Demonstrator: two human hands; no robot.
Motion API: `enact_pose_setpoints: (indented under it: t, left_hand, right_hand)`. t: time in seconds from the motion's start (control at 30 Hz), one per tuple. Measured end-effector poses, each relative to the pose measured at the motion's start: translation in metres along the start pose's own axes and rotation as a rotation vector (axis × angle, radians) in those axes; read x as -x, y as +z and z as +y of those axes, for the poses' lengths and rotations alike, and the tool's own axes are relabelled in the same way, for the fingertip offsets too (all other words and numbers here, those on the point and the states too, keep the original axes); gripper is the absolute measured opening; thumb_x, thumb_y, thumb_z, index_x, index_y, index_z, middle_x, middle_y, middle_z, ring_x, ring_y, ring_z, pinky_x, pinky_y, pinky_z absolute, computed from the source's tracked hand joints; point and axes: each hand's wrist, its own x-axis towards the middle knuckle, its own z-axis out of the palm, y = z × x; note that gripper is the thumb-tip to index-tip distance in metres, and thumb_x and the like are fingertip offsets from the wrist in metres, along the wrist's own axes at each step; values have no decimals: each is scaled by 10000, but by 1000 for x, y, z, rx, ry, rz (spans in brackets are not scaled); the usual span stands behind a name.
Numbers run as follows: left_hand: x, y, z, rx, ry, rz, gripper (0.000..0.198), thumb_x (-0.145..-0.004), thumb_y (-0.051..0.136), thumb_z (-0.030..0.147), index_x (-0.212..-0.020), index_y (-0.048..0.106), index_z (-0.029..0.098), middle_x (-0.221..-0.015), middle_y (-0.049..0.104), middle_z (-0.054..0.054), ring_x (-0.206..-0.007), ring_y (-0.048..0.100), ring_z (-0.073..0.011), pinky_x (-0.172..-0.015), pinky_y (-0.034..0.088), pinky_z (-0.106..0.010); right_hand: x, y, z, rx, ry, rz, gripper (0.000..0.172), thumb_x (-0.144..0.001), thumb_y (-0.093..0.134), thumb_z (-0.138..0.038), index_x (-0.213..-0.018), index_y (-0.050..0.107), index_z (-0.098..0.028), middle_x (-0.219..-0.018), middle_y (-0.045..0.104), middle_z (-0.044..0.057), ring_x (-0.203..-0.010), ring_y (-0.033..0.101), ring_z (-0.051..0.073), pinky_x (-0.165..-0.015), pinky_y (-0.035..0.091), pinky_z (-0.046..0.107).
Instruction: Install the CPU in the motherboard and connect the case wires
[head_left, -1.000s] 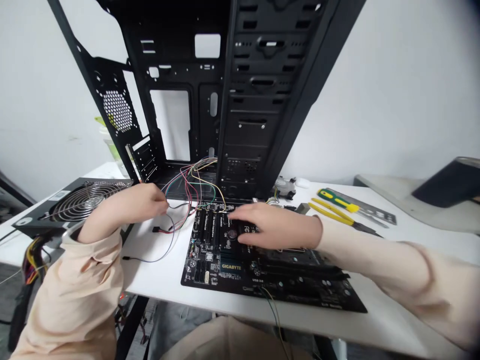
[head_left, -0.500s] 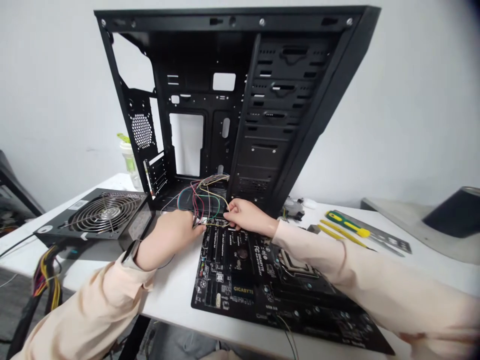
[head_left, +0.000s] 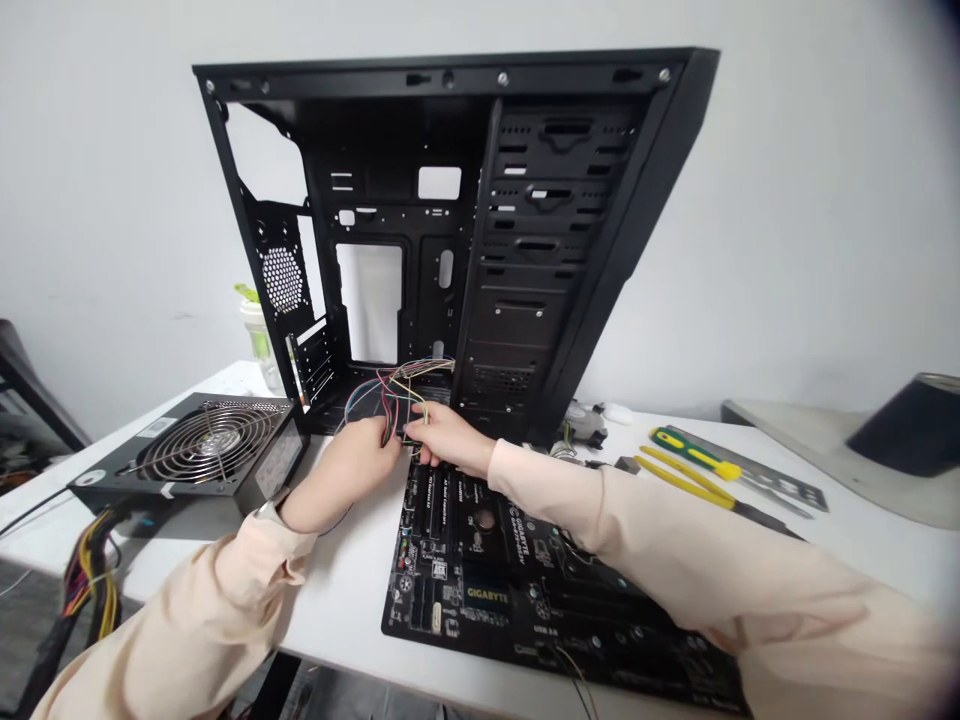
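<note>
In the head view, the left hand (head_left: pixel 358 462) and right hand (head_left: pixel 448 441) meet at twelve o'clock. Their fingers press together on thin coloured wires (head_left: pixel 397 392), though the exact pinch is partly hidden. The wires run from the black PC case (head_left: pixel 517 240) to the top edge of the Gigabyte motherboard (head_left: pixel 450 590), which apparently lies close so the short leads reach.

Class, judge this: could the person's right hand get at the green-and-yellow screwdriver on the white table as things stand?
Probably yes: the right hand could pass over the black motherboard to the green-and-yellow screwdriver; only the yellow-handled pliers lie before it, low and flat.
</note>
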Motion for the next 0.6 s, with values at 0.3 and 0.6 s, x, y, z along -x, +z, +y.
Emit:
enact_pose_setpoints:
  t: [0.3, 0.6]
  left_hand:
    - [-6, -7, -2, 319, -10, -18, 251, -928, 560, 354, -1041, 609, 135, -988, 643, -52, -860, 633, -176, -770, 536, -371]
    - [-4, -5, -3, 523, 50, -141, 215, -870, 567, 341, -813, 614, 139, -697, 593, 15, -621, 564, -134, -594, 464, -274]
  right_hand:
    - [12, -1, -14, -232, -58, 24, 400, -823, 512, -88, -1213, 442, -144, -576, 454, -99, -387, 341, 44, -362, 272, 164]
    - [24, -3, -20, -255, -103, 29, 434, -791, 562, -73, -1206, 461, -146, -636, 485, -81, -460, 428, 64, -422, 342, 189]
